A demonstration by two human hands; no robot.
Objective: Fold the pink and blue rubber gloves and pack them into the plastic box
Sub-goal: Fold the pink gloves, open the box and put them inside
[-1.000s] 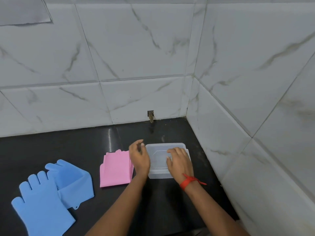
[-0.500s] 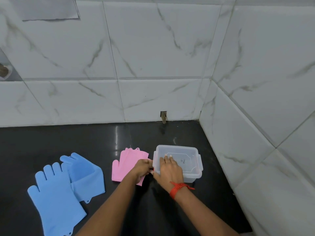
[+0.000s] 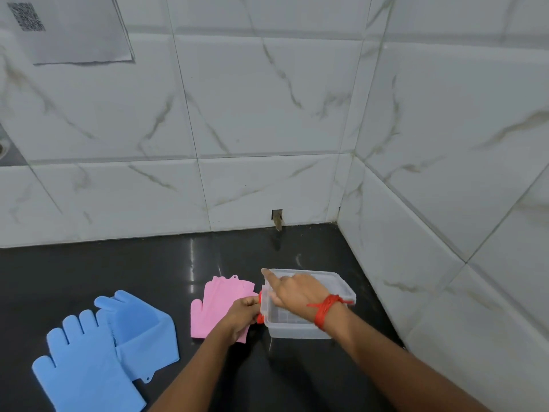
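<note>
While I work in the corner of the dark counter (image 3: 89, 272), the stock reads as follows:

- My left hand (image 3: 245, 315): fingers curled shut at the left end of the plastic box (image 3: 300, 330), on something red at the clasp; what it pinches I cannot tell.
- My right hand (image 3: 292, 289): laid flat over the top of the box, fingers spread, forefinger pointing to the far left corner. One red thread (image 3: 322, 310) is tied round the wrist.
- Plastic box, one, clear: lid on; I cannot make out anything inside.
- Pink gloves (image 3: 217, 304): flat on the counter just left of the box, partly under my left hand; stacked, count unclear.
- Blue gloves (image 3: 89, 361), two: flat and overlapping, well left of the pink.
- Paper sheet (image 3: 74, 28), one, on the tiled wall (image 3: 237, 114): bears a square printed code, too blurred to read.
</note>
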